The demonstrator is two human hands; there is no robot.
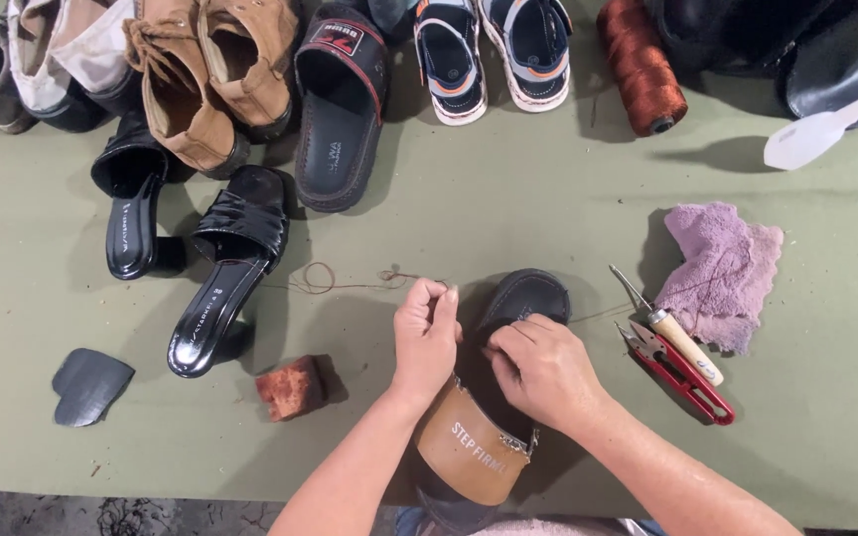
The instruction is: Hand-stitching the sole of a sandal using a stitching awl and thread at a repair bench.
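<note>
I see an olive bench (508,199) carrying a red snipper (682,367) and pink cloth (722,268) right of my fingers (508,342), black sandals (220,268) lying left.

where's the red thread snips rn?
Head view, right side of the table: the red snips lie beside the wooden-handled awl, just below the pink cloth and right of the right hand.

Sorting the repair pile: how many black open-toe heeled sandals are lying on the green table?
2. One black sandal lies at the left; the other black sandal lies just right of it. More could be hidden among the piled shoes.
</note>
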